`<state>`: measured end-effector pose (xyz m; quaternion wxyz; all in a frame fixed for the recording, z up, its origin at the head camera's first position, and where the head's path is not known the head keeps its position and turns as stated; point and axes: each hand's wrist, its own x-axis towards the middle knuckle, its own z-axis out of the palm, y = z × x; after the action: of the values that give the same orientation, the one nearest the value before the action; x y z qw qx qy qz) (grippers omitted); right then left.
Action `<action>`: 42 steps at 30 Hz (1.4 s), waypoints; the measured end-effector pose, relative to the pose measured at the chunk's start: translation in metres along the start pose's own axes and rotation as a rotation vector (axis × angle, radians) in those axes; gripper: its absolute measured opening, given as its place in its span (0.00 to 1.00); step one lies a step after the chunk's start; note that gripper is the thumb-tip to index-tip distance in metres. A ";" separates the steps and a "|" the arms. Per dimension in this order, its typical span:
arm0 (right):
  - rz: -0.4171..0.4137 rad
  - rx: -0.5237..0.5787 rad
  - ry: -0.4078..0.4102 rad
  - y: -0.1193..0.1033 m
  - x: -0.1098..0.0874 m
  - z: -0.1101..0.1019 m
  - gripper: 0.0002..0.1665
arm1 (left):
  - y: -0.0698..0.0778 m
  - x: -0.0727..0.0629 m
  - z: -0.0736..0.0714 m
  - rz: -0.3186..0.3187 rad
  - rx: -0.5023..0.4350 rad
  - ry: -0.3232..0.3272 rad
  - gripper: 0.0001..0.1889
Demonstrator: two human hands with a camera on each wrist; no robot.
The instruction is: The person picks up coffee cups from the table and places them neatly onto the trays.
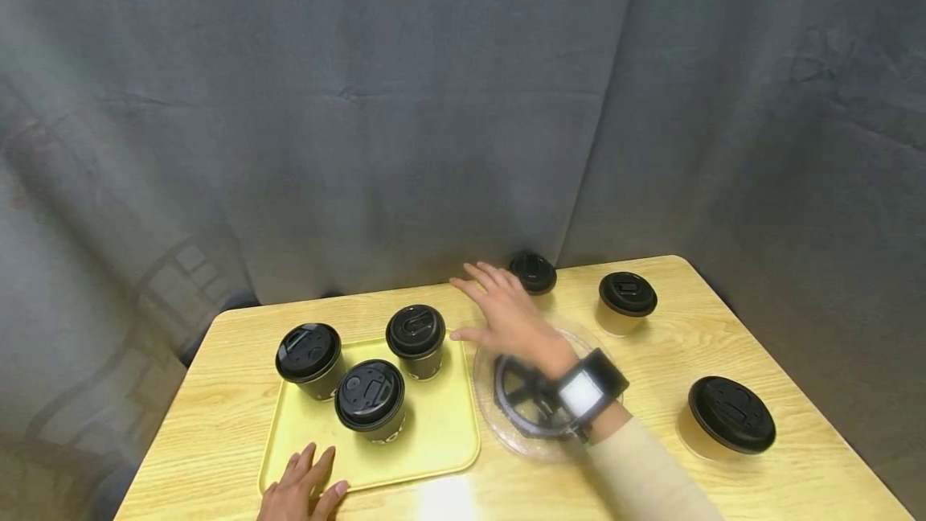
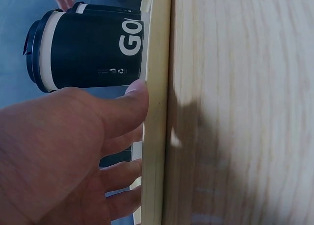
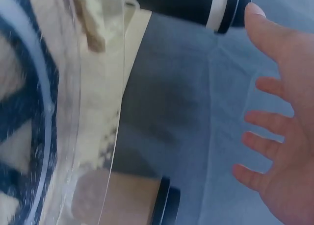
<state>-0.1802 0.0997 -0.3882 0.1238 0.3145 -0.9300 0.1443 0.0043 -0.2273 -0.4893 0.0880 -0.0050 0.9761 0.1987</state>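
My left hand (image 1: 300, 485) rests at the front edge of a yellow tray (image 1: 434, 441), fingers spread and holding nothing. On the tray stand three dark paper cups with black lids: a left one (image 1: 309, 356), a front one (image 1: 370, 400) and a back-right one (image 1: 417, 336). In the left wrist view, my thumb lies beside a dark cup (image 2: 93, 51) with white letters. My right hand (image 1: 506, 316) hovers with spread fingers just right of the back-right cup. Below its wrist lies a clear round plastic container (image 1: 499, 432) with a black wheel-like shape.
Three tan cups with black lids stand on the table's right side: one at the back (image 1: 533, 273), one farther right (image 1: 626, 300) and one near the front right (image 1: 727, 416). A grey curtain (image 1: 434, 119) hangs behind the wooden table (image 1: 195, 424).
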 end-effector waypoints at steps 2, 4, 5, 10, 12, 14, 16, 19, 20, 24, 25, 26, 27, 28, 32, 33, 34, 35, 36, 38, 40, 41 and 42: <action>0.028 -0.010 0.002 0.007 0.000 -0.001 0.50 | 0.000 0.000 0.000 -0.001 0.003 0.001 0.33; 0.059 -0.021 -0.004 0.013 -0.001 -0.002 0.50 | 0.000 0.000 0.000 -0.001 0.006 0.004 0.33; 0.073 -0.027 -0.008 0.015 -0.001 -0.003 0.50 | 0.001 0.000 -0.001 -0.001 0.006 0.006 0.33; 0.130 -0.051 -0.019 0.025 -0.001 -0.003 0.51 | 0.001 0.000 -0.001 0.003 -0.002 0.011 0.33; 0.144 -0.052 -0.017 0.028 -0.001 -0.004 0.51 | 0.001 0.000 0.000 0.004 -0.005 0.011 0.32; 0.153 -0.051 -0.013 0.031 -0.001 -0.005 0.51 | 0.001 -0.001 0.000 0.006 -0.009 0.014 0.32; 0.159 -0.051 -0.010 0.033 -0.001 -0.006 0.51 | 0.000 -0.001 0.000 0.007 -0.010 0.016 0.32; 0.168 -0.059 -0.008 0.038 -0.001 -0.005 0.50 | 0.000 -0.001 0.000 0.009 -0.010 0.018 0.32; 0.171 -0.059 -0.006 0.039 -0.001 -0.004 0.50 | 0.000 -0.001 0.000 0.009 -0.010 0.019 0.32; 0.202 -0.045 0.005 0.048 0.000 -0.003 0.49 | 0.000 -0.001 0.000 0.011 -0.009 0.024 0.31; 0.217 -0.037 0.006 0.050 0.000 -0.003 0.48 | 0.000 -0.001 0.000 0.012 -0.009 0.025 0.31; 0.234 -0.029 0.006 0.053 0.000 -0.003 0.48 | 0.000 -0.001 0.000 0.012 -0.010 0.025 0.31; 0.251 -0.024 0.006 0.056 0.000 -0.003 0.48 | 0.000 -0.001 0.000 0.013 -0.009 0.025 0.31; 0.268 -0.016 0.006 0.059 0.000 -0.003 0.47 | 0.000 -0.001 0.000 0.013 -0.009 0.024 0.31; 0.312 -0.006 -0.005 0.071 0.000 -0.001 0.47 | 0.000 -0.001 -0.001 0.007 -0.005 0.015 0.31; 0.319 -0.002 -0.005 0.074 0.000 -0.001 0.47 | -0.001 -0.001 -0.001 0.005 -0.003 0.013 0.31; 0.326 0.002 -0.007 0.076 0.001 0.000 0.47 | -0.001 0.000 -0.001 0.003 -0.002 0.011 0.32; 0.330 0.003 -0.010 0.079 0.001 0.001 0.47 | -0.001 0.000 -0.001 0.001 -0.001 0.010 0.32; 0.333 0.006 -0.010 0.081 0.001 0.002 0.47 | -0.001 0.000 -0.001 0.002 -0.001 0.011 0.32; 0.341 0.009 -0.016 0.084 0.001 0.004 0.47 | -0.001 0.000 0.000 0.004 0.000 0.016 0.32; 0.343 0.014 -0.026 0.086 0.001 0.006 0.46 | -0.001 -0.001 0.000 0.005 -0.006 0.018 0.32; 0.343 0.018 -0.031 0.087 0.001 0.007 0.46 | -0.001 -0.001 0.000 0.007 -0.006 0.019 0.32; 0.346 0.025 -0.036 0.088 0.000 0.009 0.45 | 0.000 -0.001 0.000 0.007 -0.008 0.019 0.32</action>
<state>-0.2364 0.1634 -0.4128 0.0766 0.1536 -0.9705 0.1692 0.0054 -0.2276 -0.4894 0.0782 -0.0039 0.9761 0.2027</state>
